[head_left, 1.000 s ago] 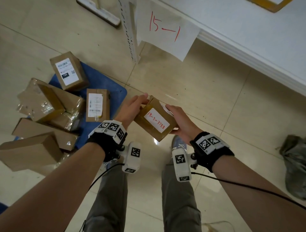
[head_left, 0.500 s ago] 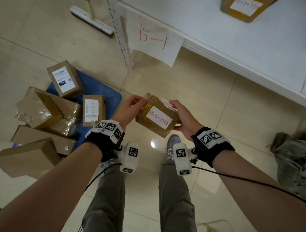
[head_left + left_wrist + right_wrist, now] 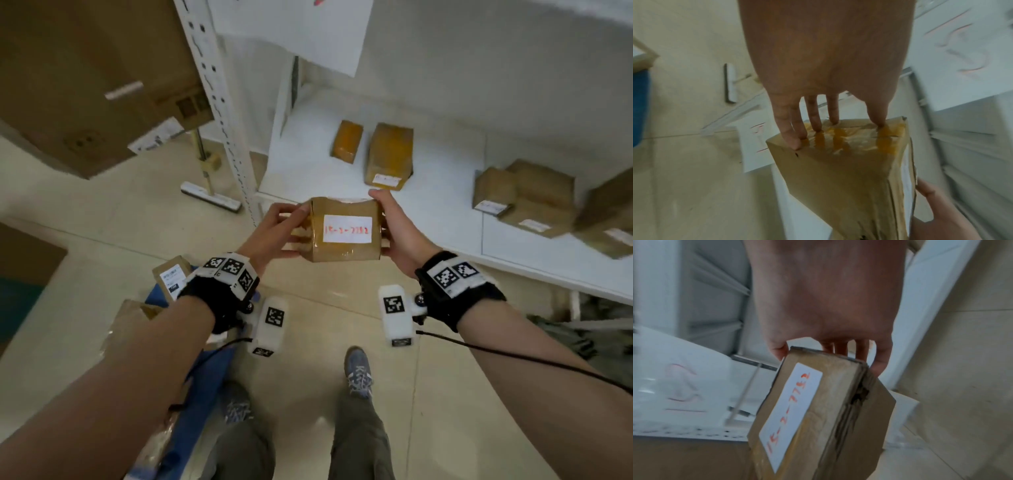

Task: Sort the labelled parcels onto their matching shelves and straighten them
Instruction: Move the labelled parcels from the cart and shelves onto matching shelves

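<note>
The left hand (image 3: 274, 233) and right hand (image 3: 399, 236) grip opposite ends of the parcel (image 3: 346, 229), held just before the shelf (image 3: 445, 219). Risk: its blurred red label may be misread, causing misplacement; other parcels (image 3: 388, 156) could be knocked.

Parcel storeroom: white metal shelving (image 3: 376, 164), labelled cardboard parcels (image 3: 388, 156), tiled floor (image 3: 102, 222).

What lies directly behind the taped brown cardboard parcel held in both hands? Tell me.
Behind the taped brown cardboard parcel lies the white metal shelf, holding a yellow-taped labelled box. The box's near bottom edge is partly covered.
</note>
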`<state>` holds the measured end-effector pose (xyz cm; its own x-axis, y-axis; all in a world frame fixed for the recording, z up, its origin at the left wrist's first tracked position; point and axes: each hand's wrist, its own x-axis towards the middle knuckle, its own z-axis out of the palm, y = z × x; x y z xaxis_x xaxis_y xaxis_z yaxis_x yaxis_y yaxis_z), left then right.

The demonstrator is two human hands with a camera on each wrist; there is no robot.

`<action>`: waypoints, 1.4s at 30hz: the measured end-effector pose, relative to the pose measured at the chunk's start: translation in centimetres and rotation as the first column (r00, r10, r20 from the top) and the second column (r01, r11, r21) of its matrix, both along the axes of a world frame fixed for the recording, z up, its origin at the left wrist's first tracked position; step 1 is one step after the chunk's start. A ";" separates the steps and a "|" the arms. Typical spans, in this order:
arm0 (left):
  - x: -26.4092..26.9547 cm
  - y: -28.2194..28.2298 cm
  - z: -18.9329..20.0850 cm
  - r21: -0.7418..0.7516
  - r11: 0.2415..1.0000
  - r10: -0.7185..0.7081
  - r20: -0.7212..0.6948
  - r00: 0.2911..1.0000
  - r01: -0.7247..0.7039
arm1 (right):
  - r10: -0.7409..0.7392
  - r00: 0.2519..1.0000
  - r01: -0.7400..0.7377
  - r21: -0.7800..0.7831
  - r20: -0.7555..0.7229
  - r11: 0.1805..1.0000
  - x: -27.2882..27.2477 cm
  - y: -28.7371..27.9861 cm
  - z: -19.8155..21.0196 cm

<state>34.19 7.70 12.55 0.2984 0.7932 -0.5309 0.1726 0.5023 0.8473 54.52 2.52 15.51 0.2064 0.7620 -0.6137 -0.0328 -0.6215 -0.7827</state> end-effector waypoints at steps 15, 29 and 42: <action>3.9 3.4 28.2 0.538 0.825 -0.282 0.124 0.951 0.174 | -0.252 0.963 0.173 0.498 0.094 0.850 2.6 -1.8 27.9; 17.5 7.8 39.0 0.688 0.694 -0.325 0.036 0.945 0.212 | -0.496 0.867 0.343 0.675 0.039 0.653 13.4 0.9 37.2; 30.5 10.5 36.8 0.506 0.796 -0.344 -0.072 0.936 0.332 | -0.495 0.865 0.368 0.570 0.078 0.734 26.1 7.7 32.6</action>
<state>64.70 18.20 49.39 0.6043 0.7931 -0.0763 0.2294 -0.0815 0.9699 80.66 10.26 48.11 0.6678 0.7426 -0.0514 0.0085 -0.0767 -0.9970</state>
